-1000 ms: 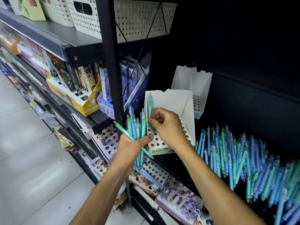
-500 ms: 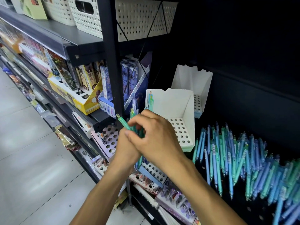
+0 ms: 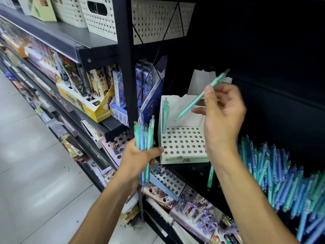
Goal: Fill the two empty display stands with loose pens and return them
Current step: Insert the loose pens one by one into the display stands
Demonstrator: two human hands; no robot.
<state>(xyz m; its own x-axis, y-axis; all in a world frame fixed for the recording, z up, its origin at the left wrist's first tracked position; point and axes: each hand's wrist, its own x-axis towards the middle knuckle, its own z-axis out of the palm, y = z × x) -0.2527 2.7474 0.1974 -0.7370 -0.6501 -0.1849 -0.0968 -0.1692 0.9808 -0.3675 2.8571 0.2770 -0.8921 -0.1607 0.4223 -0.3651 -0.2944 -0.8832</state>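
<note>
Mint-green pen [image 3: 198, 99] now lifted, tilted tip-down over white, hole-dotted stand [image 3: 182, 143].

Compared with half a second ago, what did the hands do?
The right hand pulled one green pen from the bundle and raised it over the near stand. The left hand still grips the bundle; one pen stays in the stand.

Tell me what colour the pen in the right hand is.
Mint green, seen in the head view: the pen pinched in the right hand.
</note>
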